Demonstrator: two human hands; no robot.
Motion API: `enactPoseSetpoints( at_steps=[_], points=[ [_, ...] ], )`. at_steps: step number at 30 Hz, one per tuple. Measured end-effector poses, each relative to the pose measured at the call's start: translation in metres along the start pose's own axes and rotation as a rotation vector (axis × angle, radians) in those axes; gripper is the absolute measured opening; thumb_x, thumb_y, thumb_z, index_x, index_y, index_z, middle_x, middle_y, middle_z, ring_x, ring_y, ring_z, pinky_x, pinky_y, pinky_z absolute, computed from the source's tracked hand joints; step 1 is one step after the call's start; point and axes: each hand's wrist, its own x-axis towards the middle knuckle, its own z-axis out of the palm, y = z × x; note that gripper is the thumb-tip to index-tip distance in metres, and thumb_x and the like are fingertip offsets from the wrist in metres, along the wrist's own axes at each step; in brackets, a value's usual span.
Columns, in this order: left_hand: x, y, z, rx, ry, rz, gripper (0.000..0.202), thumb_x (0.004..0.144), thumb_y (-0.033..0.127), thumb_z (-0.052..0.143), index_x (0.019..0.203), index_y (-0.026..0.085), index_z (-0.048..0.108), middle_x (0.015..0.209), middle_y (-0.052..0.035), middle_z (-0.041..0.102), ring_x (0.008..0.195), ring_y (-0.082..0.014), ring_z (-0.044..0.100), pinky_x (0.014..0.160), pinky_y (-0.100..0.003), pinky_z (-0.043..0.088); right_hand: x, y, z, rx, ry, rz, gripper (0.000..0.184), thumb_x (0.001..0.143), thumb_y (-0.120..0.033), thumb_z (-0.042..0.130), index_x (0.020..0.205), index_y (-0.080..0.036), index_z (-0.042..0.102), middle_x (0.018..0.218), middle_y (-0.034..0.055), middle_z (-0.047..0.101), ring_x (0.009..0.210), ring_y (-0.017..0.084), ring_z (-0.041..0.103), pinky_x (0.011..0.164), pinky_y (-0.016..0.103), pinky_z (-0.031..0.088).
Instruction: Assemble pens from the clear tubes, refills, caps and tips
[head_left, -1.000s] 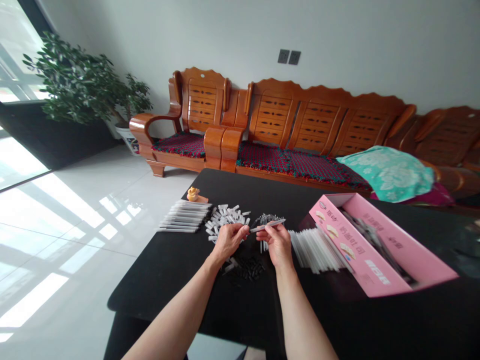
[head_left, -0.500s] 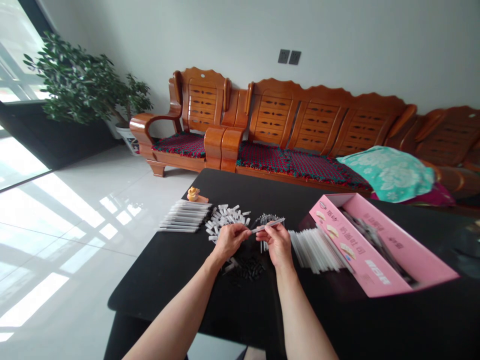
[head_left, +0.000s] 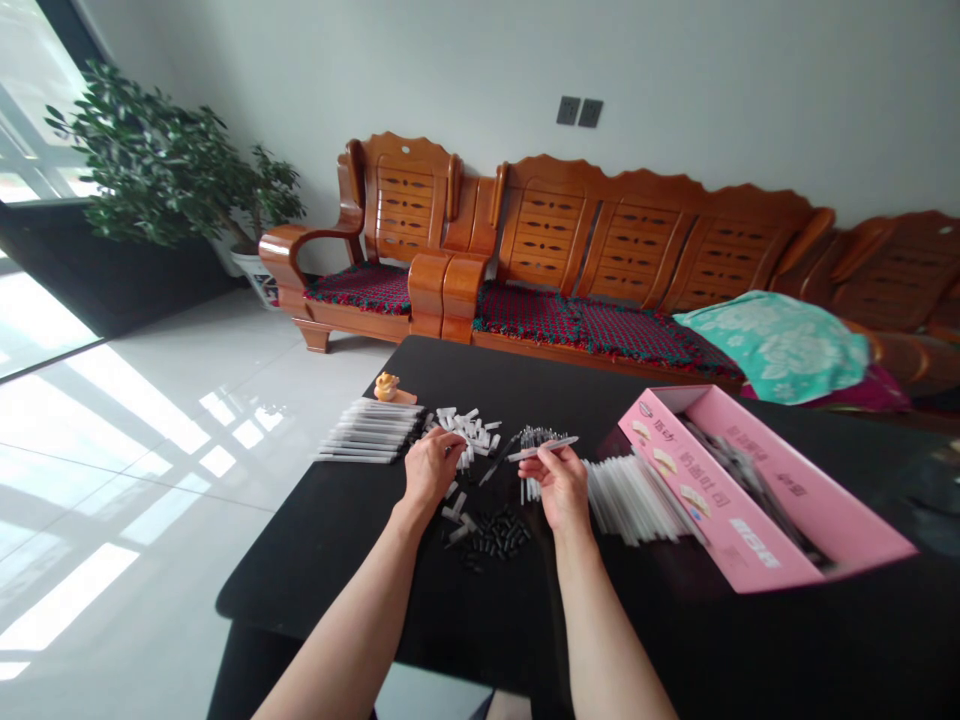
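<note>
A person's two bare hands work well apart above a black table (head_left: 315, 570). The right hand (head_left: 556, 484) is closed in a pinch, thumb and fingers clamped on a pale pen (head_left: 527, 453) that lies slantwise across the fingertips, its right end raised above the tabletop. The left hand (head_left: 429, 470), fingers bent and drawn in toward the thumb, is at the near left edge of a heap of white caps (head_left: 472, 428); whether it grips anything cannot be told, as the fingertips are small and partly hidden.

Just behind the right hand lies a bunch of dark-tipped refills (head_left: 541, 437), and to its right a row of clear tubes (head_left: 637, 502). Small black plugs (head_left: 504, 538) are scattered on the table between the forearms. At the left edge, finished-looking pens (head_left: 367, 435) lie side by side, near a small yellow figurine (head_left: 387, 387).

At right stands an open pink box (head_left: 720, 520) with dark items inside. Chinese characters run along its outer side beside small food pictures, with white block lettering at the near end and more characters on the inner wall; all are too soft to read with certainty.
</note>
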Motion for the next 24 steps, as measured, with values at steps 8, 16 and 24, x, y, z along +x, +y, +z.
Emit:
enactPoseSetpoints(
  at_steps=[8,16,24],
  points=[
    [-0.001,0.005,0.006,0.194,-0.115,0.101,0.016,0.082,0.034,0.067,0.095,0.028,0.073,0.096,-0.0024,0.066,0.098,-0.0204,0.059,0.074,-0.027,0.043,-0.001,0.001,0.002,0.000,-0.008,0.009,0.025,0.072,-0.025,0.078,0.086,-0.017,0.058,0.074,0.0069,0.075,0.057,0.020,0.072,0.051,0.029,0.060],
    [-0.004,0.015,0.008,0.161,-0.151,0.126,0.015,0.077,0.028,0.071,0.090,0.022,0.067,0.090,-0.0038,0.066,0.093,-0.0231,0.057,0.079,-0.031,0.042,-0.003,-0.001,0.005,-0.004,-0.017,0.016,0.025,0.072,-0.024,0.077,0.086,-0.017,0.058,0.073,0.0058,0.075,0.057,0.019,0.072,0.051,0.028,0.060],
    [-0.005,0.016,0.015,-0.076,-0.151,0.087,0.031,0.073,0.019,0.069,0.104,0.024,0.069,0.091,-0.0040,0.065,0.082,-0.0202,0.059,0.071,-0.029,0.044,-0.004,-0.002,0.006,0.002,-0.014,0.016,0.027,0.071,-0.025,0.077,0.088,-0.017,0.059,0.074,0.0069,0.076,0.058,0.020,0.072,0.052,0.028,0.060]
  ],
)
